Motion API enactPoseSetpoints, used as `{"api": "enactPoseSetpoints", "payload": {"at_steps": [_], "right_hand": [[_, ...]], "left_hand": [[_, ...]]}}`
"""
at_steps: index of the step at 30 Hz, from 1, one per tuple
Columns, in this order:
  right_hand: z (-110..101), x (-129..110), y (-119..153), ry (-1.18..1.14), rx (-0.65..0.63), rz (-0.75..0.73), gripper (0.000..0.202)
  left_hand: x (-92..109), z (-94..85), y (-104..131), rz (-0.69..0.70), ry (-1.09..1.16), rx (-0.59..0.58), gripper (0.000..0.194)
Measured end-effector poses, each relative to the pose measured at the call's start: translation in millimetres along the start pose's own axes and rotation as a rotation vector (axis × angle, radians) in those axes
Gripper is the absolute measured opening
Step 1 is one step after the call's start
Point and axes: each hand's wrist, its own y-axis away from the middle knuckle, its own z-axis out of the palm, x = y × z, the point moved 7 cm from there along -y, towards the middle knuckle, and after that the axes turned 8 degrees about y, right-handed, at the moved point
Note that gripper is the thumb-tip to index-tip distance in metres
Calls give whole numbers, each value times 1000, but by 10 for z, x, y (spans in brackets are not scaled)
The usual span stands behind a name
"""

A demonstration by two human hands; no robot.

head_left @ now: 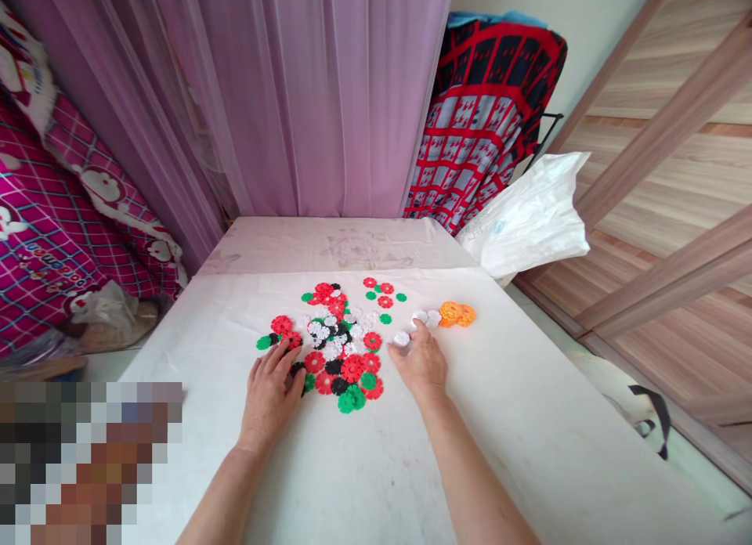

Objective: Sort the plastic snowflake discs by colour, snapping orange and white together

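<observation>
Orange flower discs and white discs are being grouped apart; a mixed pile is remaining mid-table. The left hand is being rested, fingers parted; whether the right hand is gripping cannot be told.

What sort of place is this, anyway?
Probably a room in someone's home: a purple curtain hangs beyond the cloth-covered table, with pink cartoon-print fabric at the left and wood-toned panels at the right.
</observation>
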Motion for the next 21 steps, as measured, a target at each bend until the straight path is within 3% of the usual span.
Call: {"api": "enactPoseSetpoints", "payload": {"at_steps": [9, 21], "right_hand": [[19, -51, -61, 104, 0, -17, 55], [11, -40, -48, 47, 15, -69, 55]], "left_hand": [[-23, 6, 0, -10, 8, 13, 44], [-33, 9, 4, 6, 32, 28, 41]]}}
